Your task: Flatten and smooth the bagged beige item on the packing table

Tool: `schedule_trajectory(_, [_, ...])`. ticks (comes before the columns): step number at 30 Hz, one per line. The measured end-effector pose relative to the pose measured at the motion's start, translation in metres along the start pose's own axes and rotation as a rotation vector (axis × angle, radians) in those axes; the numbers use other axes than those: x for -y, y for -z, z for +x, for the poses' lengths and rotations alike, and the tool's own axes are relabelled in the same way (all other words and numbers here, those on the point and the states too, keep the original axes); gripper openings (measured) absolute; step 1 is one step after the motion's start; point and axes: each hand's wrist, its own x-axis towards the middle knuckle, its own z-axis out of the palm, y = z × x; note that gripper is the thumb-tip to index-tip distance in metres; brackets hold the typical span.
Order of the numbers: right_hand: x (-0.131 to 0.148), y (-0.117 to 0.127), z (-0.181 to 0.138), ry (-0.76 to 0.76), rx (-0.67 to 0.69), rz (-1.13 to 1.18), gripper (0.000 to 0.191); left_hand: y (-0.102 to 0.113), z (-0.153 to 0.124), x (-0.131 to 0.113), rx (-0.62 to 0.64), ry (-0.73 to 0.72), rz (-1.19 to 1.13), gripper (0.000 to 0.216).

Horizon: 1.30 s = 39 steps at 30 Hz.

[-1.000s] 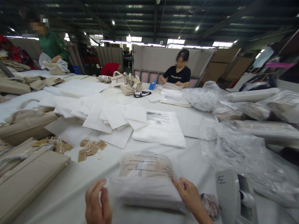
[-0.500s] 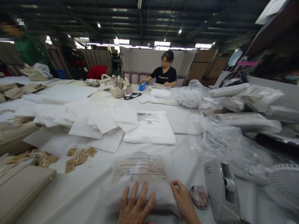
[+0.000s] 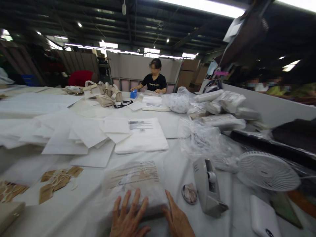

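Both hands flat on bagged packet, near table edge.
Left hand [image 3: 129,219] lay open, fingers spread on the plastic-wrapped packet [image 3: 134,184]; right hand [image 3: 177,219] open against its right side. Tape dispenser [image 3: 206,187] just right, on the table [image 3: 81,204].

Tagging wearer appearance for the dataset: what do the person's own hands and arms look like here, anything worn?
Both hands are bare: left hand, right hand. No gloves, rings or markings visible. No watch or sleeve shows; the frame cuts off near the wrists, so the forearms are out of view.
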Motion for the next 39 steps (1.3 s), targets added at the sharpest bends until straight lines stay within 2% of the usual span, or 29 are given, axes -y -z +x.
schedule_trajectory(2, [-0.01, 0.018, -0.01, -0.094, -0.05, 0.034, 0.048, -0.003, -0.004, 0.0, 0.019, -0.031, 0.034, 0.068])
schedule_trajectory(3, [-0.017, 0.033, -0.014, -0.167, -0.148, 0.042, 0.047, -0.005, -0.005, 0.001, 0.025, -0.037, 0.04, 0.068])
schedule_trajectory(5, [-0.032, 0.073, -0.02, -0.417, -0.446, 0.047, 0.051, -0.008, -0.008, 0.002, 0.032, -0.031, 0.033, 0.063])
schedule_trajectory(6, [-0.04, 0.093, -0.021, -0.569, -0.591, 0.047, 0.057, -0.009, -0.008, 0.002, 0.035, -0.025, 0.029, 0.06])
schedule_trajectory(7, [-0.048, 0.111, -0.021, -0.705, -0.674, 0.063, 0.066, -0.009, -0.009, 0.003, 0.04, -0.019, 0.027, 0.058])
schedule_trajectory(9, [-0.061, 0.137, -0.019, -0.856, -0.685, 0.128, 0.075, -0.009, -0.009, 0.003, 0.046, -0.011, 0.03, 0.054])
schedule_trajectory(11, [-0.071, 0.148, -0.014, -0.889, -0.59, 0.213, 0.07, -0.01, -0.01, 0.004, 0.034, -0.014, 0.039, 0.053])
schedule_trajectory(14, [-0.076, 0.145, -0.008, -0.907, -0.511, 0.31, 0.059, -0.012, -0.01, 0.004, -0.015, -0.034, 0.062, 0.053])
schedule_trajectory(18, [-0.077, 0.139, -0.005, -0.895, -0.503, 0.374, 0.053, -0.013, -0.008, 0.005, -0.041, -0.048, 0.084, 0.051])
schedule_trajectory(23, [-0.075, 0.136, -0.018, -0.875, -0.669, 0.369, 0.051, -0.009, -0.005, 0.006, -0.064, -0.069, 0.098, 0.046])
schedule_trajectory(26, [-0.068, 0.129, -0.036, -0.898, -0.776, 0.34, 0.051, -0.007, -0.005, 0.006, -0.079, -0.075, 0.104, 0.044])
schedule_trajectory(28, [-0.063, 0.121, -0.05, -0.922, -0.799, 0.341, 0.053, -0.007, -0.005, 0.006, -0.078, -0.072, 0.105, 0.044])
schedule_trajectory(33, [-0.067, 0.099, -0.072, -0.97, -0.712, 0.398, 0.061, -0.006, -0.006, 0.006, -0.059, -0.075, 0.105, 0.045])
schedule_trajectory(39, [-0.087, 0.089, -0.069, -1.0, -0.652, 0.369, 0.065, -0.002, -0.005, 0.006, -0.036, -0.073, 0.086, 0.043])
